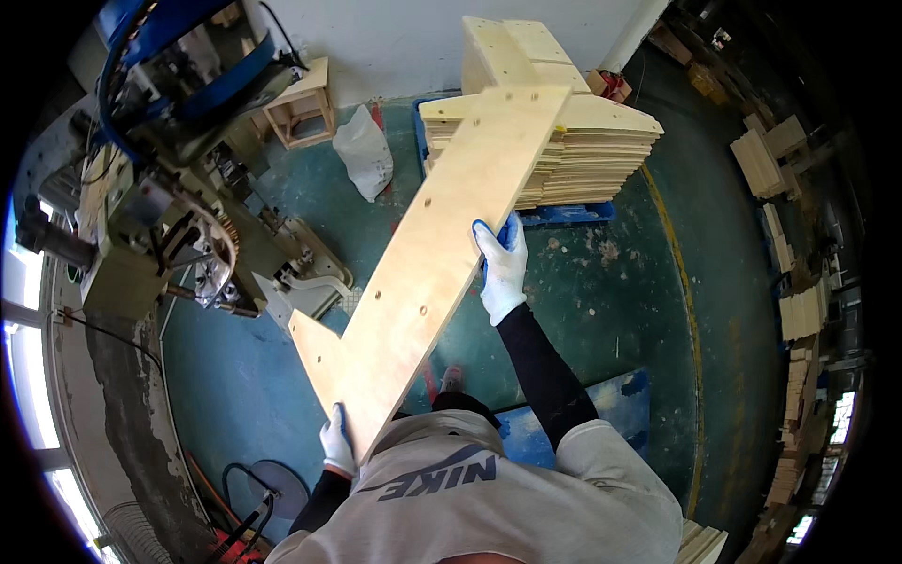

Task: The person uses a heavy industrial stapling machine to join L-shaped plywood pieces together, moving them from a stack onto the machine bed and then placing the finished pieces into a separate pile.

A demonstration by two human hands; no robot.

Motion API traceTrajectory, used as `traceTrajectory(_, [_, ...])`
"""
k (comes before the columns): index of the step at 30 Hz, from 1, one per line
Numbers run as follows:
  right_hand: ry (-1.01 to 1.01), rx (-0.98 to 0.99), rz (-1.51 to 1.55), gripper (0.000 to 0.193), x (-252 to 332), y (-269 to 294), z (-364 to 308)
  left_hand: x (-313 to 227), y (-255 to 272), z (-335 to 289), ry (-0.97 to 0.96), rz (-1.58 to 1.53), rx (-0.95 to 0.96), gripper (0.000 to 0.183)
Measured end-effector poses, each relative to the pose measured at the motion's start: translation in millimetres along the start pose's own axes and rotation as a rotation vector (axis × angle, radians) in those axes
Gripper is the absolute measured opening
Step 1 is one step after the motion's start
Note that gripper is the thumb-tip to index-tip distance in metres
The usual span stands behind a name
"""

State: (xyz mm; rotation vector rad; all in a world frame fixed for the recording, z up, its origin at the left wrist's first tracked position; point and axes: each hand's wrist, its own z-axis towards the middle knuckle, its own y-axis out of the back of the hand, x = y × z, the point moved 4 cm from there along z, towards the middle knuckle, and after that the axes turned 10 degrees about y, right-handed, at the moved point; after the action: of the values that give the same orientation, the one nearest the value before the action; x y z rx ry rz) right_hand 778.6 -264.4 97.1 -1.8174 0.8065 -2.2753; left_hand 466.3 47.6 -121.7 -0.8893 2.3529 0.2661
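A long pale plywood panel (423,244) with an angled, notched near end and several small drilled holes slants across in front of me. My right hand (504,266), in a white glove with blue palm and fingertips, grips its right edge around the middle. Down by the notched end, my left hand (337,441), gloved alike, holds the panel's left edge. On both hands, part of the fingers is hidden by the panel. Beyond its far end is a stack of similar plywood panels (601,150) on a blue pallet (568,214).
A large machine (141,216) with a toothed wheel stands at left. A white sack (364,153) and a small wooden stool (301,108) are near the back wall. A round-based pedal (279,486) with cables lies lower left. More wood stacks (756,162) line the right side.
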Motion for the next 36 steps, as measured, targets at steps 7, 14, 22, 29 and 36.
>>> traceTrajectory(7, [-0.279, 0.092, 0.02, 0.041, -14, 74, 53, -90, -256, -70, 0.02, 0.262, 0.524, 0.029])
traceTrajectory(14, [-0.297, 0.195, 0.015, 0.034, -6, 126, 236, -264, -420, -59, -1.244, 0.654, 0.237, 0.021])
traceTrajectory(22, [-0.418, 0.306, 0.106, 0.034, -33, 132, 416, -350, -670, 92, -0.773, 0.9, 0.439, 0.077])
traceTrajectory(29, [-0.382, 0.459, 0.08, 0.041, -84, 173, 601, -395, -815, 104, -0.785, 0.808, 0.267, 0.071])
traceTrajectory(36, [-0.154, 0.437, -0.645, 0.07, -124, 230, 792, -422, -962, 196, -0.771, 0.906, -0.013, 0.069])
